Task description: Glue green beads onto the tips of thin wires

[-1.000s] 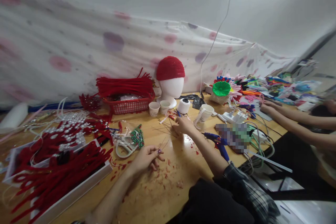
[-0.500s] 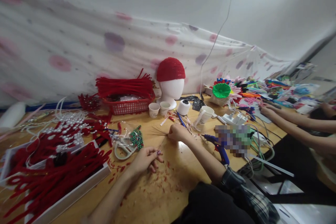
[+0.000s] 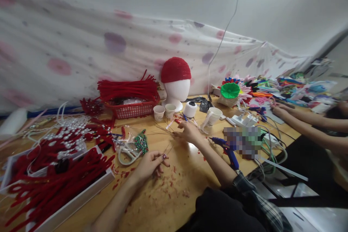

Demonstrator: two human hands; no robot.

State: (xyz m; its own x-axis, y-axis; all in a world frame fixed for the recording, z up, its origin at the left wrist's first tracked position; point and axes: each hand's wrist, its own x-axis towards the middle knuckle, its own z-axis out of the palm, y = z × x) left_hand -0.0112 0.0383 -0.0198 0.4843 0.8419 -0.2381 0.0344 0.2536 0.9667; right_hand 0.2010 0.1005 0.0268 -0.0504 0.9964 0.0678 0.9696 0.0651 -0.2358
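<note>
nearby, two paper cups (image 3: 159, 112) stand behind the thin wires (image 3: 163, 129).

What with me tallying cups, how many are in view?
3. The left cup stands by the red basket, the middle cup just right of it, and the right cup right of the white spool. More may be hidden in the clutter.
</note>
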